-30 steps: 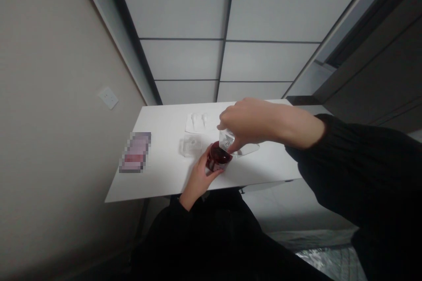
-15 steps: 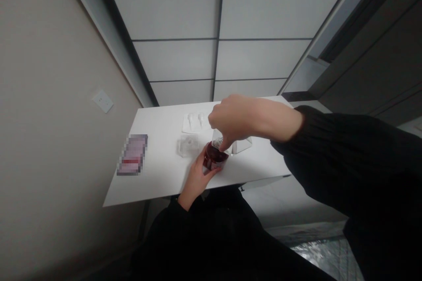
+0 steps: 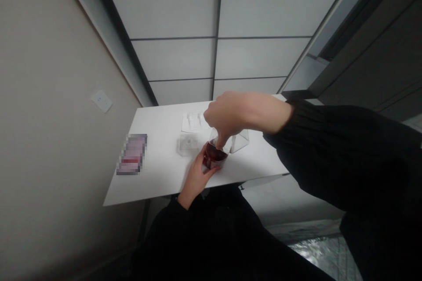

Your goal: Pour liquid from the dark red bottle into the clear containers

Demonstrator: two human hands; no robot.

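we see a dark red, glossy round jar (image 3: 216, 156) standing open on the near half of the table (image 3: 158, 164), a pale label patch on its near side and its mouth facing up; we take it as the middle of our clock. at eight o'clock the left hand (image 3: 197, 178) curves round its smooth wall, the fingers spread just to the jar's width and holding it firmly. at one o'clock the right hand (image 3: 227, 112) arches over the rim, thumb pointing down at the mouth, beside a clear, shiny piece (image 3: 214, 134); its other fingers are hidden, so we cannot tell how closed they are or whether they grip it. a clear boxy container (image 3: 188, 142) sits near ten o'clock, a white sheet (image 3: 186, 126) with small whitish pieces beyond it at eleven, a clear angular case (image 3: 240, 140) at two, and a pinkish flat oblong (image 3: 132, 154) well apart at nine. the tabletop is plain matte white. past it, at twelve, we see pale panels (image 3: 178, 0) with dark dividing strips, and at ten a beige wall (image 3: 49, 96) with a white socket (image 3: 102, 101).
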